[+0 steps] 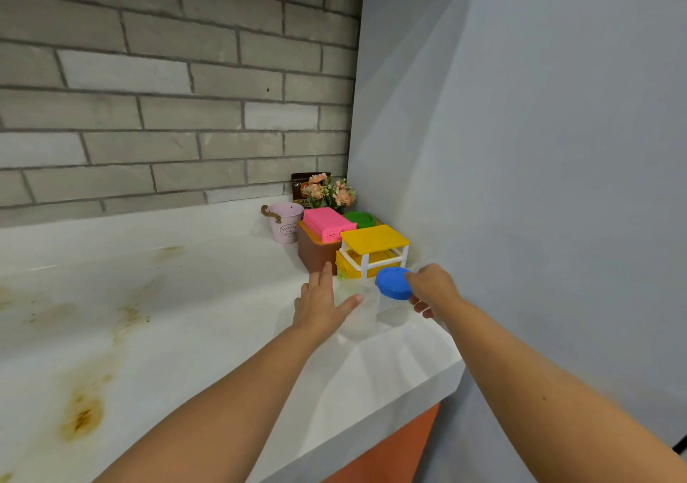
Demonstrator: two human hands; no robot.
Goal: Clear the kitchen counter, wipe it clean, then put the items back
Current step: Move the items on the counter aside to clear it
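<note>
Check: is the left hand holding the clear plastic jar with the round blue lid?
No: the right hand grips the clear blue-lidded jar; the left hand is open beside it.

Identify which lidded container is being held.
The clear container with the blue lid, gripped by the right hand; the green-lidded jar and yellow-topped box sit untouched behind it.

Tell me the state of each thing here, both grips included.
Counter, stained brown.
Clear container, blue lid on.
Right grip, curled round the container's lid.
Left grip, open, fingers straight.
Pink bucket, upright.
Pink box, closed.
Green-lidded jar, lid on.
</note>
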